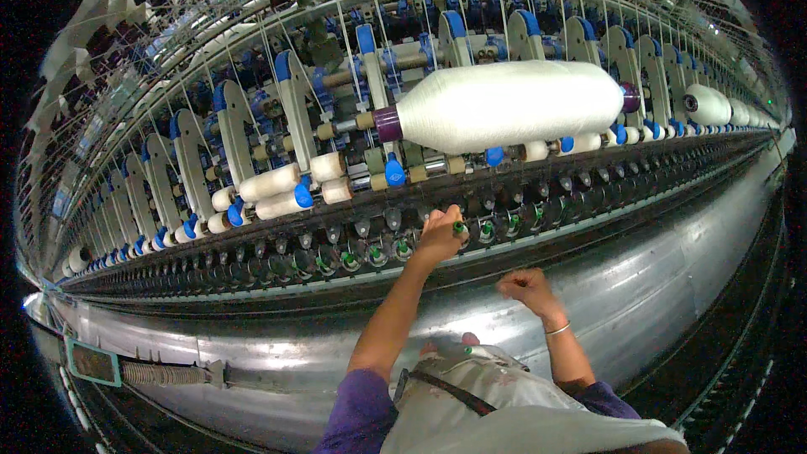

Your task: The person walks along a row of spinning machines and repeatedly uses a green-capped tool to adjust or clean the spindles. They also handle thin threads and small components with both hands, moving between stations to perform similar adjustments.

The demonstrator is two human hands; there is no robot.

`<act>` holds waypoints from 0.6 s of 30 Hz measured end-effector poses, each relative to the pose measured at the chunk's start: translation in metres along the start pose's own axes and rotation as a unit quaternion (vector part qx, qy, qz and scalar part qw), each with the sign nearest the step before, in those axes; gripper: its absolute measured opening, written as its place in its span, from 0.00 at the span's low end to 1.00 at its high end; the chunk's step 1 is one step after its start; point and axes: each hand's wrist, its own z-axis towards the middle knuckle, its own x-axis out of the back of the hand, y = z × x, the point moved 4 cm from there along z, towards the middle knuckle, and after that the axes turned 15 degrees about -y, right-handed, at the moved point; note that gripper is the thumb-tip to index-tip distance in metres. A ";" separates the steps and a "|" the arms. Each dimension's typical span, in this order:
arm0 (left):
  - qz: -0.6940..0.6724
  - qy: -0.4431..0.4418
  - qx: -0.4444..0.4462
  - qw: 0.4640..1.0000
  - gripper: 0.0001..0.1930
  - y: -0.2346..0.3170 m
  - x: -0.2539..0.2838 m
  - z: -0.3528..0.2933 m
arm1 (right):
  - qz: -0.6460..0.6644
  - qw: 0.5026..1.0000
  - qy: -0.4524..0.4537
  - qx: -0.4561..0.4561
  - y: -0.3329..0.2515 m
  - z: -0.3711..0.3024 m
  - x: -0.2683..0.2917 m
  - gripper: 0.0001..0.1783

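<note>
Green-topped bobbin point(459, 228) at frame centre, over the spindle row point(349, 259); left hand closed around it point(442, 237). Can't tell if it's seated. Right hand point(525, 287) lower right of centre, curled in a loose fist, over the metal panel point(664, 273); can't see whether it grips anything. Big white spool point(513, 105) lies upper centre, purple ends point(387, 124) showing.

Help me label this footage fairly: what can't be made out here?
In the head view:
Small green-ended tube: the bare left hand covers most of it, so the grip is unclear.
Inside the bare right hand: its curl hides whether anything is held.
Far side of the large white yarn package with purple ends: turned away.
Small dark spindles at far left: too small to separate.
</note>
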 end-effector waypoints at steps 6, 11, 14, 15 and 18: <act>-0.015 0.128 -0.054 0.990 0.11 0.046 -0.021 -0.047 | -0.242 0.956 0.141 0.082 -0.007 0.028 -0.020 0.26; -0.073 -0.045 -0.156 0.984 0.12 0.086 -0.005 -0.061 | -0.292 0.951 0.095 0.027 0.024 0.033 -0.030 0.19; -0.075 0.089 -0.252 0.961 0.04 0.105 0.080 -0.055 | -0.247 0.968 0.027 -0.030 0.047 0.019 -0.032 0.22; -0.096 0.197 -0.275 0.936 0.03 0.112 0.119 -0.044 | -0.252 0.965 -0.001 -0.073 0.054 0.015 -0.032 0.23; 0.060 0.422 -0.275 0.862 0.09 0.134 0.227 0.016 | -0.142 0.988 -0.055 0.022 0.053 0.005 -0.037 0.19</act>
